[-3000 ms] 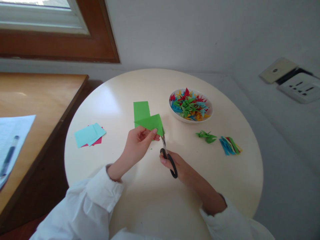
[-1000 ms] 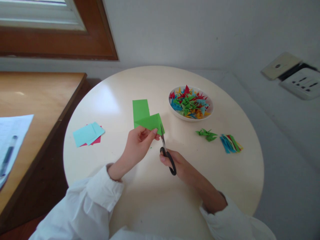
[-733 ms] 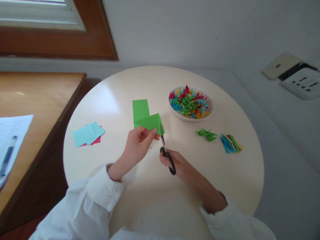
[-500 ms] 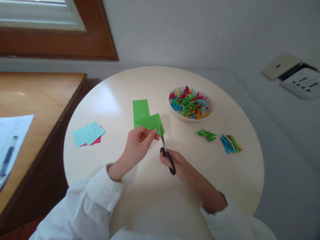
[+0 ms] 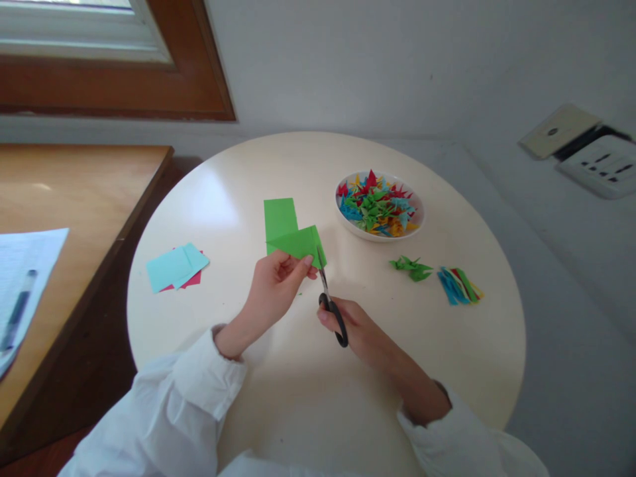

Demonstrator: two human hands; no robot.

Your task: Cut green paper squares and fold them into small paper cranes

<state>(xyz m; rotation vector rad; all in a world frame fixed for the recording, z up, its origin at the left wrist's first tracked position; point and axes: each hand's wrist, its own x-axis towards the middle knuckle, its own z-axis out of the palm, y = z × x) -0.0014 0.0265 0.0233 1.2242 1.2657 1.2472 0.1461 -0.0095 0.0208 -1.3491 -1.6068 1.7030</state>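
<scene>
Pinched between the thumb and fingers of my left hand (image 5: pixel 281 281) is a piece of green paper (image 5: pixel 297 242), held above the round table. My right hand (image 5: pixel 350 322) grips black-handled scissors (image 5: pixel 334 317), their blades pointing away from me. The blades lie at the right end of the green paper, close to its edge; part of them is hidden against the paper. Behind the held piece, another green paper sheet (image 5: pixel 279 215) lies flat on the table, its lower part covered by the held paper.
A white bowl (image 5: pixel 348 228) full of colourful folded paper cranes stands at the back right. Green folded cranes (image 5: pixel 411 268) and a bundle of coloured paper strips (image 5: pixel 460 286) lie at right. Light-blue papers (image 5: pixel 171 268) rest over red ones at left. A wooden desk (image 5: pixel 89 179) stands farther left.
</scene>
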